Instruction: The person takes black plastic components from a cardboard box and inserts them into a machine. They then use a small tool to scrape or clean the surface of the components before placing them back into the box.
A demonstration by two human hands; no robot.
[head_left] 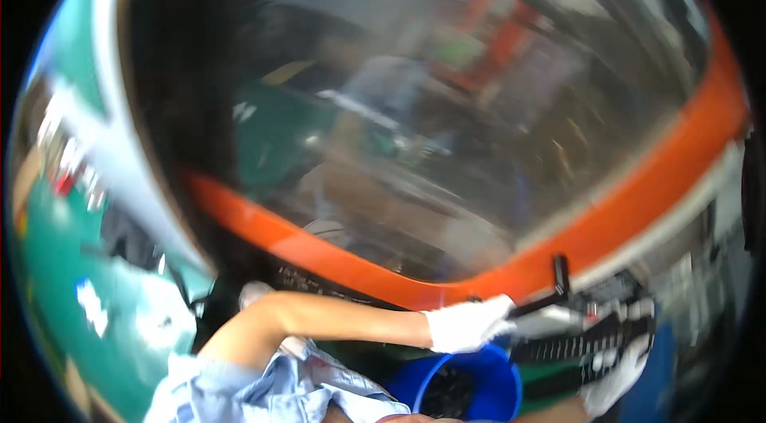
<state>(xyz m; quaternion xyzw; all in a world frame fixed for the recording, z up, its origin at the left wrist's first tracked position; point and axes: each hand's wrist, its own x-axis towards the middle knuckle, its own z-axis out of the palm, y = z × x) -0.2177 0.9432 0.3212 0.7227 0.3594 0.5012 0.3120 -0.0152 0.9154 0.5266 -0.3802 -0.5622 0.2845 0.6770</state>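
In the head view, my only 1, I see 2 white-gloved hands low in the frame, both blurred. The left hand (469, 326) reaches across above a blue bucket (499, 375), its fingertips near the left end of a black ribbed part (570, 345); I cannot tell whether it grasps anything. The right hand (618, 381) is at the other end of that part, fingers pointing up beside it; whether they are closed on it, I cannot tell either. So the ribbed part sits between the 2 hands, right of the bucket, which has dark pieces (447, 395) inside. Above, an orange frame (638, 203) curves below a reflective window (479, 144), with a black handle (561, 275) near its lower edge. Green floor (56, 279) shows at left.
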